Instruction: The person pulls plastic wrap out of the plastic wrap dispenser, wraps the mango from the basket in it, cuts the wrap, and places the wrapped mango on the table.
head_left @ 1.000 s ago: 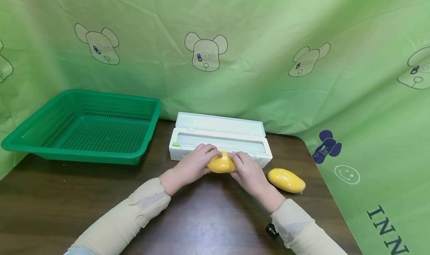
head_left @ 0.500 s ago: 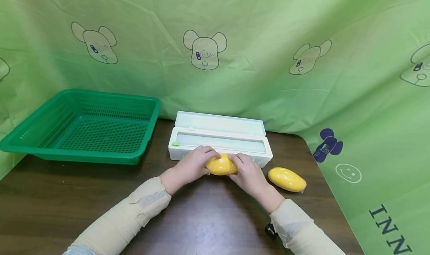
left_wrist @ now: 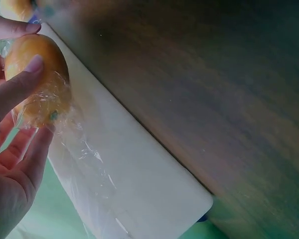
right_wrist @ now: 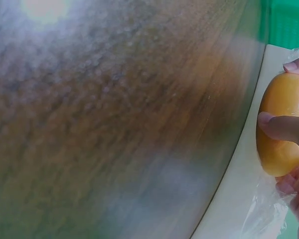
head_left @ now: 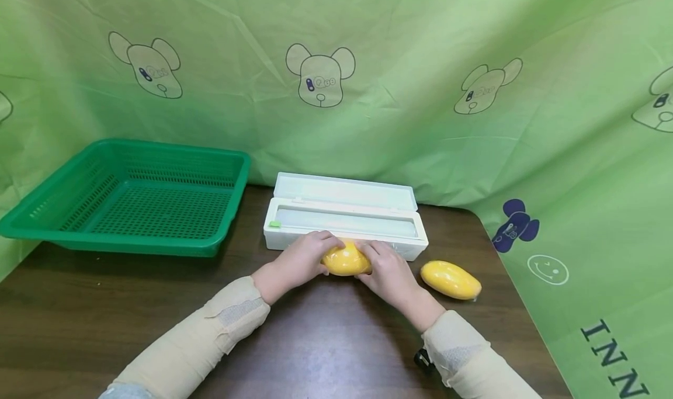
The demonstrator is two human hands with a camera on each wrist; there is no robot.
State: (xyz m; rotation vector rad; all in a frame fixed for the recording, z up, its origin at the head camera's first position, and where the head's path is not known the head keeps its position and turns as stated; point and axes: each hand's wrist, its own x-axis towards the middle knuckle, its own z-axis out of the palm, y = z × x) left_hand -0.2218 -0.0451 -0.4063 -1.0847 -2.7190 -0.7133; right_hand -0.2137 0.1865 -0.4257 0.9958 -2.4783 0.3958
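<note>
Both hands hold one yellow mango [head_left: 347, 263] between them, just in front of a white cling film dispenser [head_left: 278, 240]. My left hand [head_left: 304, 257] grips its left end, and my right hand [head_left: 390, 275] grips the right end. In the left wrist view, clear cling film [left_wrist: 89, 149] clings to the mango [left_wrist: 52, 56] and trails over the dispenser's white side. The right wrist view has the right thumb pressed along the mango [right_wrist: 280, 94], with loose film below it. A second yellow mango [head_left: 450, 280], wrapped in film, lies on the table to the right.
The dispenser's lid [head_left: 344, 190] stands raised at the back, and a green slider [head_left: 275, 224] sits on its left end. To the left is a large green basket [head_left: 139, 245]. A green printed curtain [head_left: 389, 136] hangs behind the brown table [head_left: 326, 352].
The mango has come slightly down and toward me, both hands still on it. The dispenser, basket and second mango stay where they were.
</note>
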